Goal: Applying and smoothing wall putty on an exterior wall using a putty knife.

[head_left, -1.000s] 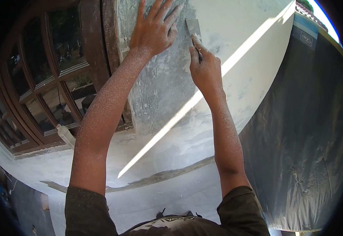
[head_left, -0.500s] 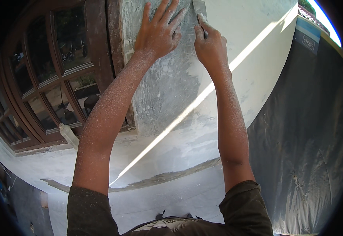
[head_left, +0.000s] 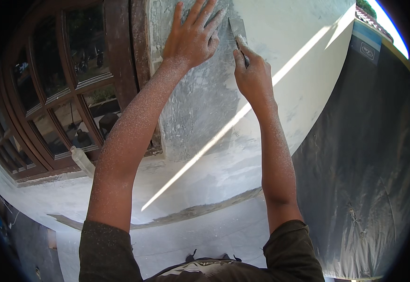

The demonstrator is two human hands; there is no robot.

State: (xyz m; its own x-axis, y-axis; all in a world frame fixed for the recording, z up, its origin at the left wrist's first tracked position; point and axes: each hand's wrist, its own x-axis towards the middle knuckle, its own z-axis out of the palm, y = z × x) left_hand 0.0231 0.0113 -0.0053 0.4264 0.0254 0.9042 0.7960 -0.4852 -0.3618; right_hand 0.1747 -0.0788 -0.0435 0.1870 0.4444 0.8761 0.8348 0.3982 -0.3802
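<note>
My right hand [head_left: 253, 66] grips a putty knife [head_left: 238, 29] by its handle, with the index finger stretched along it toward the blade. The flat metal blade points up and lies against or very close to the wall [head_left: 195, 103]. That stretch of wall is grey and patchy, with a paler coat to its right. Up and to the left, my left hand [head_left: 192, 40] rests flat on the grey part, fingers spread, holding nothing. Pale dust speckles both forearms and hands.
A brown wooden window [head_left: 68, 89] with glass panes stands at the left. On its sill leans a clear plastic bottle [head_left: 82, 160], partly behind my left arm. A black sheet [head_left: 355, 155] hangs at the right. Pale floor [head_left: 205, 239] shows below, and a sunlight strip crosses the wall.
My right hand has drawn the putty knife down a little along the wall, so more of the blade shows. The left hand has barely moved.
</note>
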